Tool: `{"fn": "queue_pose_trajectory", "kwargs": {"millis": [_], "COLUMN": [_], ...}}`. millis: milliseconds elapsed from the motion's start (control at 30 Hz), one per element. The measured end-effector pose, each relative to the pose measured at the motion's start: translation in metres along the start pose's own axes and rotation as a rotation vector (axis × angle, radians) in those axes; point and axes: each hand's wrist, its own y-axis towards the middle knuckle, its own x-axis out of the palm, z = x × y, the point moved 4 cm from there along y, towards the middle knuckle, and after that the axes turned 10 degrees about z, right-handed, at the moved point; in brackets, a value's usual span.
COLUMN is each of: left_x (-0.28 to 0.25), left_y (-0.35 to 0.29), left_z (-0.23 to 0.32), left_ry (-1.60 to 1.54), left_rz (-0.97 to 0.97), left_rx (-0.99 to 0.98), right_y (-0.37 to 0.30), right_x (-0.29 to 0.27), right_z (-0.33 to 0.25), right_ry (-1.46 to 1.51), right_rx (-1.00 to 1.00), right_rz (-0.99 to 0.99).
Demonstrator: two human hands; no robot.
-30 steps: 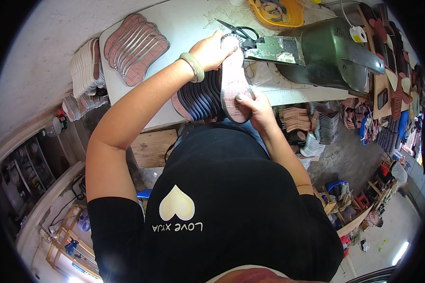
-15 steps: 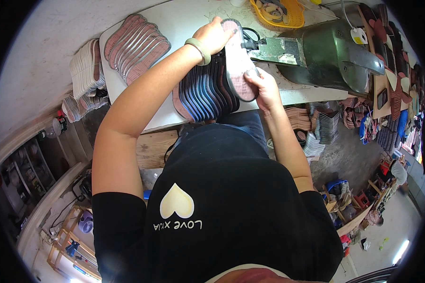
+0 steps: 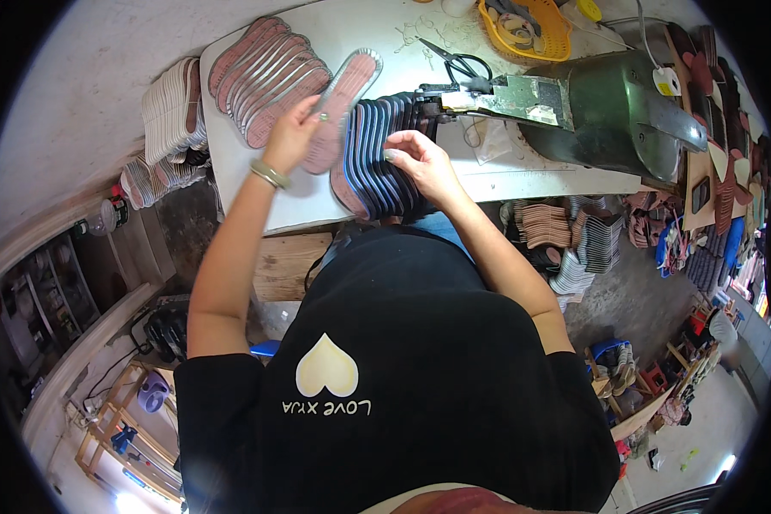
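A pink shoe insole (image 3: pixel 348 87) with a grey bound edge is held by my left hand (image 3: pixel 295 137), which wears a bangle. It hangs tilted over the white table, between two sets of insoles. To its left, a fanned row of finished-looking pink insoles (image 3: pixel 270 73) lies on the table. Just right of it stands a tight row of insoles (image 3: pixel 373 158) with dark and blue edges. My right hand (image 3: pixel 420 165) is over the right part of that row, thumb and fingers apart, holding nothing. Whether its fingertips touch the row I cannot tell.
A green sewing machine (image 3: pixel 591 107) stands right of the dark-edged row. Black scissors (image 3: pixel 461 63) lie behind its arm, near a yellow basket (image 3: pixel 552 43) of scraps. Striped insole stacks (image 3: pixel 170 111) sit off the table's left; more stacks (image 3: pixel 544 224) stand below its right edge.
Both hands held the insole beside the machine's arm. My right hand has let go of it and opened; my left hand has carried it left, toward the fanned pink row.
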Motion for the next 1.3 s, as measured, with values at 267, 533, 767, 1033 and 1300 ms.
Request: {"fn": "queue_pose_trajectory", "kwargs": {"millis": [267, 533, 767, 1033, 1300], "left_x": [-0.027, 0.018, 0.039, 0.071, 0.119], "left_y": [0.019, -0.057, -0.081, -0.089, -0.08], "left_z": [-0.01, -0.098, -0.01, 0.025, 0.052], "left_ry": [1.244, 0.518, 0.271, -0.272, -0.718], "left_rz": [0.413, 0.15, 0.171, -0.301, -0.186], "left_rx": [0.656, -0.049, 0.151, -0.209, -0.279], "right_y": [-0.012, -0.026, -0.025, -0.02, -0.043], "right_x": [-0.009, -0.012, 0.029, -0.003, -0.01], "right_z": [0.013, 0.028, 0.007, -0.028, -0.082], "right_ry": [0.03, -0.189, -0.397, 0.114, -1.049], "right_rx": [0.052, 0.104, -0.016, 0.164, -0.798], "right_rz": [0.008, 0.006, -0.091, 0.0, 0.321]}}
